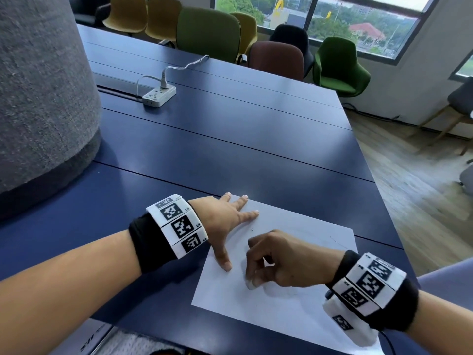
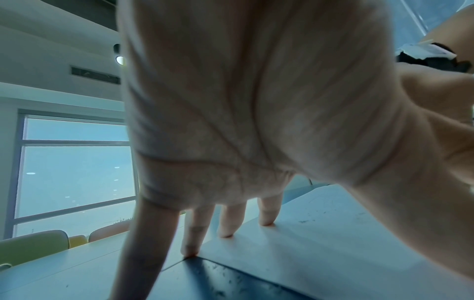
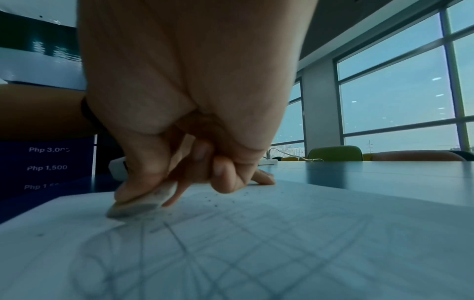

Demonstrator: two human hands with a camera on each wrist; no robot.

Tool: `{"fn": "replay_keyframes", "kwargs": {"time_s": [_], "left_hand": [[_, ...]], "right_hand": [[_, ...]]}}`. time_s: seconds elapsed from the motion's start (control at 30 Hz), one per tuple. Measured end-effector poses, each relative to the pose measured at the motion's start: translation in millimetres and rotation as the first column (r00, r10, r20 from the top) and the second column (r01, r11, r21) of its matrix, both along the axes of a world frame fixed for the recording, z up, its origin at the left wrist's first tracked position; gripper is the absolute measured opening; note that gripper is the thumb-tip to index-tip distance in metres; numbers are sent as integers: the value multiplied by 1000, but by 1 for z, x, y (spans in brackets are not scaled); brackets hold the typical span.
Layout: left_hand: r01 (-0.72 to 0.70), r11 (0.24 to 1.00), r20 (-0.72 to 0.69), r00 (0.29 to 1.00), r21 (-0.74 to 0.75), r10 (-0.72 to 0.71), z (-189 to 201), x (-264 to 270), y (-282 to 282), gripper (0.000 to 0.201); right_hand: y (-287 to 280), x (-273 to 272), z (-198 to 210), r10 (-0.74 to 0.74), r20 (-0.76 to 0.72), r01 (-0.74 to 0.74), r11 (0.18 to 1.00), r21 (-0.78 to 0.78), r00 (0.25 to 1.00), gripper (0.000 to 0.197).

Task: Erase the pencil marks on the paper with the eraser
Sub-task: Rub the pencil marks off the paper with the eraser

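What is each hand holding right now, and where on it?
The right hand pinches the eraser by its upper part, worn lower edge on the paper. The left hand grips nothing; its straight fingers press the paper.

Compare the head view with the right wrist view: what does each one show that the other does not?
Only the head view shows the whole paper and the left hand pressing it flat.

Only the right wrist view shows the crossed pencil marks and the eraser crumbs clearly.

Both show the right hand pinching the eraser against the paper, and the power strip beyond.
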State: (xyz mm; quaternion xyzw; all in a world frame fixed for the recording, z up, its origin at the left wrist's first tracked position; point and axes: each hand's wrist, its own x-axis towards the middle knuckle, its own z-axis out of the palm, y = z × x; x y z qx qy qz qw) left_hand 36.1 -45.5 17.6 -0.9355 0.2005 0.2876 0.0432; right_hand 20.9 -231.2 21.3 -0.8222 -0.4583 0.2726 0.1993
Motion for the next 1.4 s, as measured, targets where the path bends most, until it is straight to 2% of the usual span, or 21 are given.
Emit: {"fn": "replay_keyframes", "kwargs": {"time_s": [0.17, 0.23, 0.3, 0.37, 0.43, 0.5, 0.6, 0.67, 0.83, 0.87, 0.93, 1.0, 1.03, 1.17, 1.3, 1.4], "left_hand": [[-12, 1000, -6, 1000, -9, 12, 0, -1, 0, 132], [-2, 1000, 0, 1000, -9, 2, 0, -1, 1, 132], [0, 1000, 2, 1000, -10, 0, -1, -1, 1, 132], [-1, 1000, 4, 1000, -4, 1, -2, 0, 1, 132], [-1, 1000, 2, 1000, -2, 1, -2, 0, 1, 133], [-1, 1000, -1, 1000, -4, 1, -2, 0, 1, 133], [0, 1000, -1, 1000, -12, 0, -3, 0, 2, 133], [-2, 1000, 4, 1000, -14, 2, -3, 0, 2, 133], [4, 1000, 7, 1000, -16, -4, -2, 0, 1, 132], [6, 1000, 8, 1000, -17, -6, -2, 1, 2, 132], [8, 1000, 8, 1000, -25, -8, -4, 1, 3, 132], [8, 1000, 14, 1000, -28, -7, -3, 1, 4, 132], [9, 999, 11, 1000, -36, -8, -4, 1, 4, 131], [23, 998, -20, 1000, -51, -24, -3, 3, 13, 131], [77, 996, -7, 997, -46, -77, -1, -5, 27, 131], [205, 978, 75, 977, -35, -202, -4, -28, 17, 125]], "right_hand": [[-1, -4, 7, 103, -62, -108, 989, -98, 993, 10], [2, 4, 3, 51, 14, -50, 996, -70, 999, 16], [0, 11, 0, -55, 88, 56, 998, -17, 995, 11], [-5, 9, 2, -69, 64, 71, 997, -26, 996, 6], [-7, 0, 5, -4, -10, 3, 996, -84, 1000, 5], [-6, -1, 7, 19, -12, -20, 993, -114, 1000, 7], [-5, 14, 3, -102, 105, 108, 993, -54, 989, 9], [-9, 17, 1, -147, 114, 151, 988, -32, 983, 7], [-16, -4, 6, 26, -52, -34, 989, -146, 998, 7], [-18, -2, 4, 12, -32, -17, 991, -130, 999, 7], [-28, 8, 0, -131, 85, 136, 989, -64, 988, 4], [-42, 18, -1, -304, 223, 316, 949, -20, 926, 11], [-50, 20, -1, -336, 283, 361, 932, -40, 898, 11], [-67, 18, -8, -280, 396, 356, 925, -132, 874, 6], [-70, 15, -9, -304, 406, 373, 922, -100, 862, 9], [-70, 13, -9, -319, 391, 385, 917, -101, 863, 10]]}}
